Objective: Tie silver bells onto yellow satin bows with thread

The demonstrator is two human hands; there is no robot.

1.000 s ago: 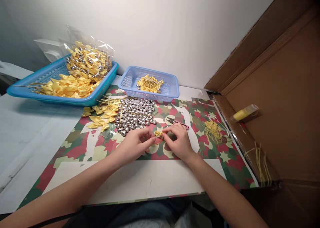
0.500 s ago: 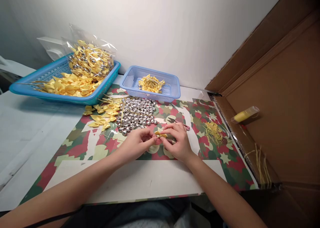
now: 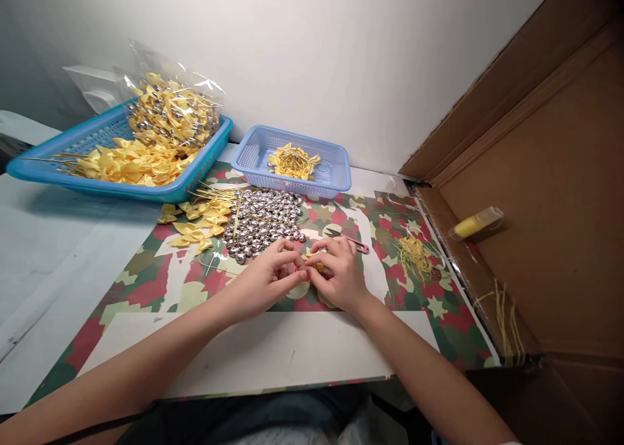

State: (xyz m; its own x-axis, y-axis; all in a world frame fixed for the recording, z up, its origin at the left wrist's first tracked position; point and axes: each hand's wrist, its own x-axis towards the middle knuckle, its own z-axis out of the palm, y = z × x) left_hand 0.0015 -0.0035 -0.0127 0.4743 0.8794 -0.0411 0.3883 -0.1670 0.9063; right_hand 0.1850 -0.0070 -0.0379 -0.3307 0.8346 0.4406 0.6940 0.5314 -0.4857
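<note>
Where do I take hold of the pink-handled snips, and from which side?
Probably best by the pink handle, coming from the right: that end faces right, while the dark pointed blades face left. The right hand is just in front, so a straight approach from the person's side looks blocked.

Beads [image 3: 263,217] glossy, metallic; bows [image 3: 188,240] satiny cloth; baskets [image 3: 316,188] smooth plastic; bag [image 3: 202,86] clear, shiny plastic; cardboard [image 3: 546,198] matt.

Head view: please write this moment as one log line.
left hand: close to right hand, grasp unclear | right hand: holding yellow ribbon piece, mostly hidden | silver beads: beyond left hand | pink-handled snips: beyond right hand
</note>
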